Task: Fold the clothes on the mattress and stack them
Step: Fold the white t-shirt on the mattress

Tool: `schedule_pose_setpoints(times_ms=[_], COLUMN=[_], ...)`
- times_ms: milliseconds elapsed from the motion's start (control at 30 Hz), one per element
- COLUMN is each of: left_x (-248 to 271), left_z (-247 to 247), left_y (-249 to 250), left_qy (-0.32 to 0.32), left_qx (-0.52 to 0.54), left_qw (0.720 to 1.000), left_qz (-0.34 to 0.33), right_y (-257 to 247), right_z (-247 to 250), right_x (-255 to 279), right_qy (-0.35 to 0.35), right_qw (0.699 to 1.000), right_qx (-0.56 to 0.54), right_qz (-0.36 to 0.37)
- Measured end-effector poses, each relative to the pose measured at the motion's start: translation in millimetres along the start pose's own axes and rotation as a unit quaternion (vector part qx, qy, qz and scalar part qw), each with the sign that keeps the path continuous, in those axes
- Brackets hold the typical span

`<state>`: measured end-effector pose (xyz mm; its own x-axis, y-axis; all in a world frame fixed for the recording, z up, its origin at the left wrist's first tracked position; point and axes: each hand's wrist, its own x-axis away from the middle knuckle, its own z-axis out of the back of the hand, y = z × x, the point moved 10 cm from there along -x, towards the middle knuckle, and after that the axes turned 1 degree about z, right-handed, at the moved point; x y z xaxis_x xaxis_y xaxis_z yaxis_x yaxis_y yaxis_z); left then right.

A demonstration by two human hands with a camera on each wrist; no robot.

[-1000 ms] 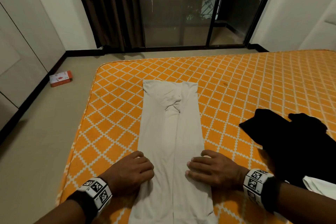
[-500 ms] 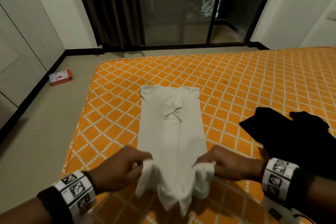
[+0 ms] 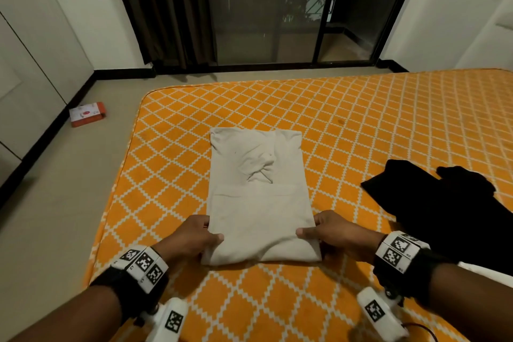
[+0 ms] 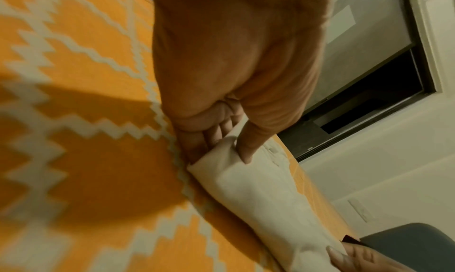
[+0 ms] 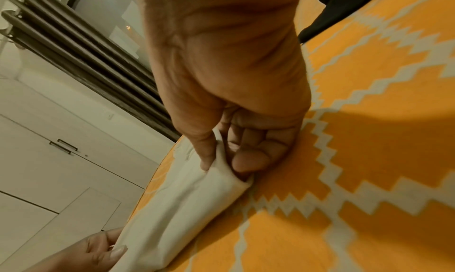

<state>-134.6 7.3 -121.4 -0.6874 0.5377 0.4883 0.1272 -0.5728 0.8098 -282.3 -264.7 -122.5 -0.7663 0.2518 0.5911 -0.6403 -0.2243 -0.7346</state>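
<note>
Pinching the two near corners of the cloth (image 3: 258,214), both hands hold a fold that sits at lower centre of the head view, on the orange mattress (image 3: 361,125). The cloth is a pale, soft garment, partly folded: its doubled near edge forms a rounded roll between the hands, while the far part lies flat toward the middle of the frame with a bunched knot of fabric near its top. It looks light and limp, so it should bend wherever it is lifted and will not keep a crease unless pressed; the layers could slide over one another if held by one layer only. The corners of the fold, taken through all layers, seem the sound place to hold it. The left hand (image 3: 191,239) grips the left corner: in the left wrist view its thumb (image 4: 246,149) lies on top of the roll and its fingers (image 4: 197,145) are tucked beneath. The right hand (image 3: 336,233) does the same at the right corner, thumb (image 5: 208,155) on top and curled fingers (image 5: 248,155) under the edge. Neither hand is spread; each is clamped on cloth. A black garment (image 3: 444,203) lies unfolded at the right of the frame, well apart from the pale one, judged to be waiting its turn.
</note>
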Motion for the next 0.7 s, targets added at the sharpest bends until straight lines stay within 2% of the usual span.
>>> schedule_pose_setpoints(times_ms=[167,300,367,400,433,467,500,567,600,633,667,700], left_x=[14,28,35,40,45,47,49,49,51,51,48,42], left_z=[15,8,8,7,7,7,6,-8,-18,-29,-38,-39], left_y=[-1,-15,-12,-7,2,9,20,45,55,57,53,47], left_qy=[0.041,0.063,0.085,0.093,0.102,0.113,0.125,0.117,0.101,0.059,0.009,-0.028], left_qx=[-0.065,-0.177,-0.223,-0.256,-0.311,-0.380,-0.455,-0.589,-0.620,-0.647,-0.669,-0.687], left_qw=[0.997,0.982,0.971,0.962,0.945,0.917,0.880,0.783,0.743,0.710,0.687,0.678], left_qz=[-0.009,-0.006,-0.018,-0.021,-0.026,-0.032,-0.054,-0.165,-0.229,-0.271,-0.282,-0.262], right_y=[11,19,13,8,-2,-14,-29,-60,-69,-73,-71,-66], right_z=[2,-2,2,5,9,13,16,9,2,-5,-10,-12], right_x=[12,27,32,34,38,39,42,47,49,48,45,40], right_qy=[-0.016,-0.036,-0.024,-0.009,0.020,0.063,0.104,0.141,0.127,0.100,0.069,0.039], right_qw=[1.000,0.998,0.992,0.977,0.943,0.895,0.845,0.783,0.762,0.741,0.722,0.708], right_qx=[-0.001,0.038,0.118,0.212,0.329,0.439,0.517,0.572,0.578,0.585,0.596,0.607], right_qz=[0.014,0.027,0.030,0.035,0.039,0.058,0.086,0.199,0.264,0.313,0.344,0.358])
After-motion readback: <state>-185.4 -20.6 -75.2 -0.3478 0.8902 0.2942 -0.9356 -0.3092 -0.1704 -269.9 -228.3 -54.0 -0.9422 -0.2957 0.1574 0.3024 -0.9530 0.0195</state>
